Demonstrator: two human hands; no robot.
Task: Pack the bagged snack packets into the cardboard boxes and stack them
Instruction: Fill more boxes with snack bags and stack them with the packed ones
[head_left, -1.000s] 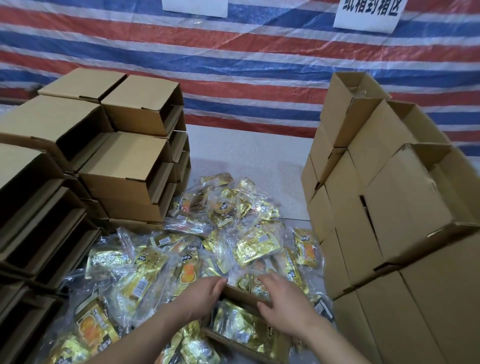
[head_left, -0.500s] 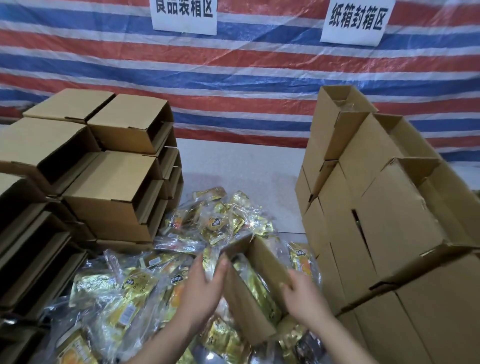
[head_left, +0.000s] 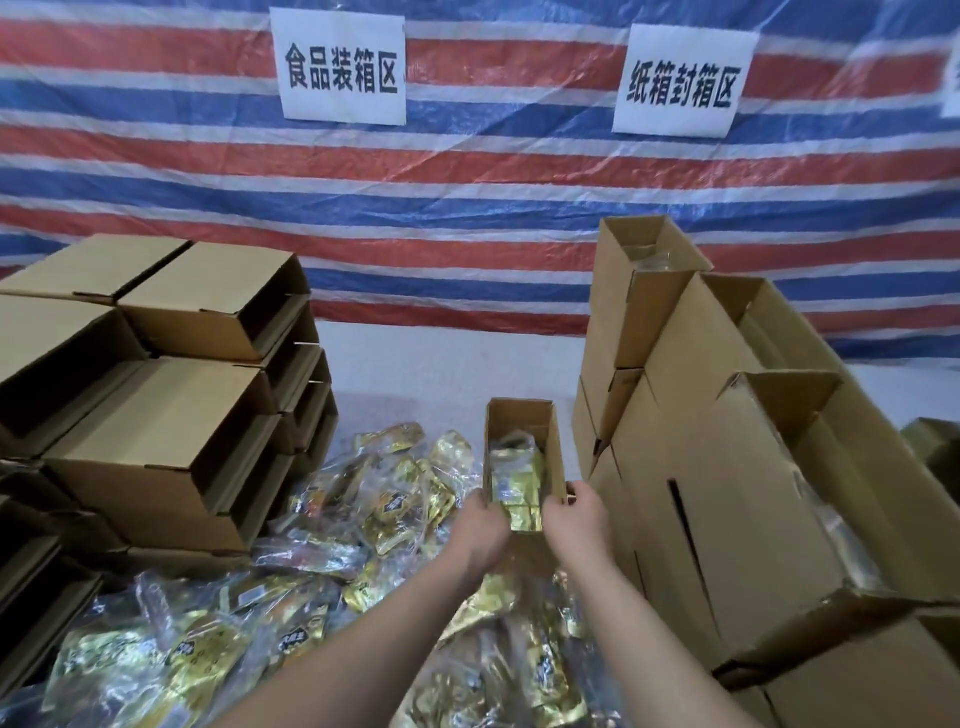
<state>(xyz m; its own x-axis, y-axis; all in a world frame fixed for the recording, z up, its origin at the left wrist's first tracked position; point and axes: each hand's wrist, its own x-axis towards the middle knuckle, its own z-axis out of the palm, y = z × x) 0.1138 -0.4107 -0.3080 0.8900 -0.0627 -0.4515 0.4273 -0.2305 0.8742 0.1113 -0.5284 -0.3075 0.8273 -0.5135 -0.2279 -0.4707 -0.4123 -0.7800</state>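
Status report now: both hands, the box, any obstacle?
Left hand and right hand grip filled box, one on each side. Box held up, gold packets inside. Stacked boxes close on right; loose packets beneath.

The pale grey flat table (head_left: 447, 364) carries three groups. A loose heap of gold foil snack packets in clear plastic bags (head_left: 332, 571) covers its near centre. Stacked open-sided brown cardboard boxes (head_left: 171, 395) stand at the left. Upright stacked brown cardboard boxes with open tops (head_left: 727, 467) stand at the right.
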